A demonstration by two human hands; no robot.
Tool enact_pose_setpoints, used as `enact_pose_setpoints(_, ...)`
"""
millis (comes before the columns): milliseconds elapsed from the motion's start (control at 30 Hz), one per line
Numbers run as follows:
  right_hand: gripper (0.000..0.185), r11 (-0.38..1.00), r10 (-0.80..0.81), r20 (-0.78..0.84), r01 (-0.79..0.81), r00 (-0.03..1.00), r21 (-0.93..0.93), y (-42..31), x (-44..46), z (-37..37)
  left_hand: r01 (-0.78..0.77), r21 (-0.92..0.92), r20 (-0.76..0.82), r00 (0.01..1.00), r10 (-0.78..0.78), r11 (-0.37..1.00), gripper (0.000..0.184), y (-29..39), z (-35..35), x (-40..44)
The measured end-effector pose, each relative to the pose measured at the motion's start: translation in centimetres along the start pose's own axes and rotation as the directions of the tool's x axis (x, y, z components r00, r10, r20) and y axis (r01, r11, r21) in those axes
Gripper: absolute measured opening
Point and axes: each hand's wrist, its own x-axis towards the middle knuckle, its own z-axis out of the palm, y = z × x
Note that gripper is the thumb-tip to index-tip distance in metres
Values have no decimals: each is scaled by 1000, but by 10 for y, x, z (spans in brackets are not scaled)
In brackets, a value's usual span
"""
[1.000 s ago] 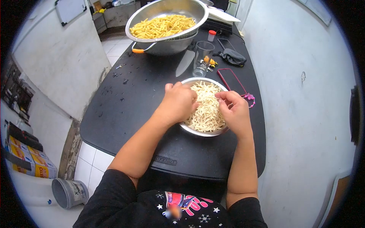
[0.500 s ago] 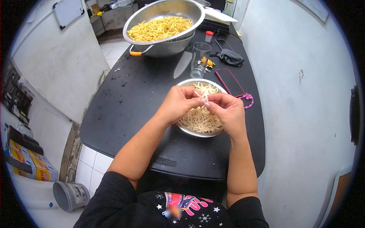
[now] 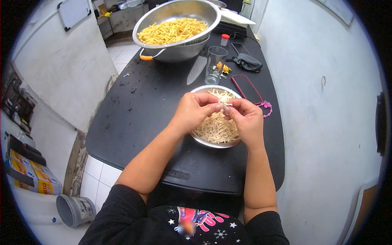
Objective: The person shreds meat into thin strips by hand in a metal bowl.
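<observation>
A round metal bowl [image 3: 212,144] full of pale shredded strips [image 3: 217,130] stands on the black table [image 3: 134,134]. Over the bowl, my left hand [image 3: 196,111] pinches a few of the strips between thumb and fingertips. My right hand [image 3: 246,118] meets it at the fingertips, closed on the same small bunch. The thumbs nearly touch, and both hands hide the middle of the bowl. What the strips are made of is too small to tell.
Behind the bowl are a clear glass [image 3: 215,65], a knife [image 3: 197,70], keys with a yellow figure [image 3: 223,67] and a red-cased phone [image 3: 247,89]. Farther back, a colander [image 3: 176,32] of yellow pieces rests tilted on a metal pot. A grey bucket [image 3: 76,210] is at lower left.
From apart at the bowl's two sides, my hands have come together over its middle, with pale strips now between their fingertips. The view has shifted slightly.
</observation>
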Motion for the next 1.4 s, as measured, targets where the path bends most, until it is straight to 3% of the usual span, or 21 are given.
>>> enact_pose_setpoints(133, 10, 1000, 21, -4, -21, 1000, 9, -3, -1, 0, -96, 140, -17, 995, 99, 986, 14, 0, 2, -3)
enact_pose_setpoints(233, 10, 995, -32, 16, 33, 999, -97, -1, 0, -4, -278, 305, -11, 955, 296, 911, 17, 1, 3, -4)
enact_pose_setpoints(333, 11, 997, -16, 36, 19, 999, -79, 2, 1, -5, -100, 112, 11, 995, 99, 989, 16, 5, 3, -5)
enact_pose_setpoints(433, 12, 999, 38, 68, -39, 997, 24, 2, 1, -4, -130, 105, -15, 991, 132, 986, 16, 1, 1, -3)
enact_pose_setpoints(533, 12, 995, 60, 79, -65, 995, 69, 3, 2, -3, -94, 125, -4, 995, 95, 988, 16, 5, 2, -5)
enact_pose_setpoints(667, 11, 991, 104, 42, -107, 994, 79, 4, 2, -2, -160, 237, -24, 985, 171, 958, 14, -3, 4, -5)
enact_pose_setpoints(833, 10, 989, -1, 8, 2, 1000, -148, 7, -2, 2, -120, 378, -25, 990, 139, 918, 13, 17, 5, -12)
enact_pose_setpoints(933, 8, 983, -24, 22, 28, 999, -181, 3, -3, 3, -164, 308, 2, 985, 171, 937, 11, 5, 5, -9)
enact_pose_setpoints(1033, 7, 961, -46, -38, 34, 998, -273, 5, 0, -2, -85, 248, 47, 996, 75, 965, 11, 5, 0, -7)
enact_pose_setpoints(1100, 7, 943, -70, -110, 30, 991, -330, 12, 7, -13, -39, 52, 74, 997, 35, 998, 10, 5, -4, -6)
enact_pose_setpoints(1133, 7, 969, -32, -102, 6, 994, -246, 13, 9, -17, -13, -47, 94, 995, 18, 999, 10, 7, -5, -5)
enact_pose_setpoints(1233, 7, 996, 79, -4, -79, 997, 37, 3, 8, -20, 29, -92, 117, 993, -18, 995, 11, 8, -4, -4)
enact_pose_setpoints(1333, 7, 988, 81, 94, -92, 992, 120, -3, 1, -9, 24, -63, 88, 996, -19, 998, 13, 3, -1, -4)
enact_pose_setpoints(1400, 9, 995, 62, 76, -68, 995, 72, -1, 1, -8, 3, -31, 74, 997, 0, 1000, 14, 3, 0, -4)
